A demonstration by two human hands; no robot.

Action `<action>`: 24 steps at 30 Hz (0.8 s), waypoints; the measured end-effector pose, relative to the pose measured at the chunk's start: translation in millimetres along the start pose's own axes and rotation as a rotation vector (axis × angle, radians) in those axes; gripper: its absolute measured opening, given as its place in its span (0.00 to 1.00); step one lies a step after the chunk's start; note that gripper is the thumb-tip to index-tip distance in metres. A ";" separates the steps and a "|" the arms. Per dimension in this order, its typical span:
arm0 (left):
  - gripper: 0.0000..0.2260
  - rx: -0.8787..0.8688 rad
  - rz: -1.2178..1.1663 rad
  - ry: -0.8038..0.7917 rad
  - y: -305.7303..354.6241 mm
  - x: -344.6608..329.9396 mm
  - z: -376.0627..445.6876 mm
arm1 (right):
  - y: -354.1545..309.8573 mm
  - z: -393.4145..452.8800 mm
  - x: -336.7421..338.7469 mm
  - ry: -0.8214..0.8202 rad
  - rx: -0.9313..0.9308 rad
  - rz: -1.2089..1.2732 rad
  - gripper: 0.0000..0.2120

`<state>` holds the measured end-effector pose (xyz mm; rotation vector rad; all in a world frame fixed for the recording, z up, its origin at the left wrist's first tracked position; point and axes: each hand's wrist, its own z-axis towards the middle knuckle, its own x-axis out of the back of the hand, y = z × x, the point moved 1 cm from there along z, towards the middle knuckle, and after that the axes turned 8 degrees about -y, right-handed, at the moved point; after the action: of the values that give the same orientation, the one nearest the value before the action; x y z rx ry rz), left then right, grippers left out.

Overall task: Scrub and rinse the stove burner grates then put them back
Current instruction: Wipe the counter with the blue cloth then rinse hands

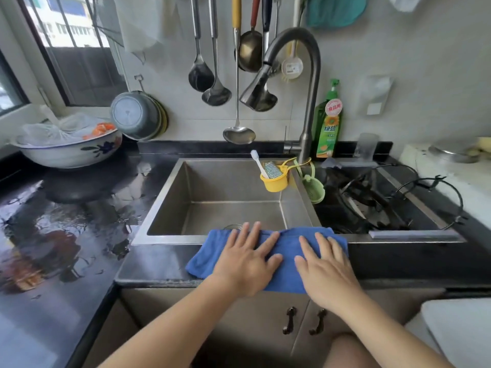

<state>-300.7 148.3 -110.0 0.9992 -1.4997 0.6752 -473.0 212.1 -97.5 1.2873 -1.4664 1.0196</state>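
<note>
At the sink's right, the grates [398,200] sit in the dark basin — likely rigid, heavy, wet-slick, best gripped by the rim — while left hand [245,261] and right hand [325,266] press flat, fingers spread, on the blue cloth [287,251].

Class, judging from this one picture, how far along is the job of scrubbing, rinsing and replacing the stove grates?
Done: apparently nothing; the sink holds no grate and no water runs from the faucet. In hand: left hand and right hand press flat on the blue cloth. Left: the dark grates sit in the right-hand basin, seemingly unscrubbed, not back on a stove.
</note>
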 end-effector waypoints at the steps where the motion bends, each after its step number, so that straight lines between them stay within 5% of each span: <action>1: 0.28 0.044 0.006 -0.010 -19.0 1.4 -7.5 | -11.0 0.7 -1.3 -0.015 0.040 0.015 0.29; 6: 0.31 0.306 -0.026 -0.122 -124.8 12.8 -68.2 | -112.9 28.6 -6.0 -0.083 0.325 0.012 0.32; 10: 0.51 0.532 -0.033 -0.196 -216.9 17.3 -158.0 | -235.4 35.6 0.0 -0.149 0.595 -0.026 0.32; 12: 0.51 0.644 -0.004 -0.154 -249.3 13.2 -204.2 | -287.3 27.4 3.7 -0.217 0.688 -0.016 0.32; 16: 0.21 0.902 0.054 -0.045 -246.3 7.1 -253.4 | -337.6 16.7 4.7 -0.259 0.635 0.064 0.35; 18: 0.30 0.996 -0.065 -0.150 -246.0 1.4 -254.1 | -352.4 12.2 5.1 -0.242 0.574 0.083 0.35; 20: 0.42 1.205 -0.192 -0.061 -262.3 5.6 -246.6 | -366.2 9.1 9.6 -0.222 0.527 0.076 0.36; 24: 0.42 1.514 -0.389 0.076 -296.5 29.0 -225.5 | -392.6 14.5 14.9 -0.166 0.471 0.047 0.39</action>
<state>68.4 195.2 -76.3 2.2350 -0.4590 1.5612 -85.3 149.2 -79.5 1.7095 -1.4321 1.3718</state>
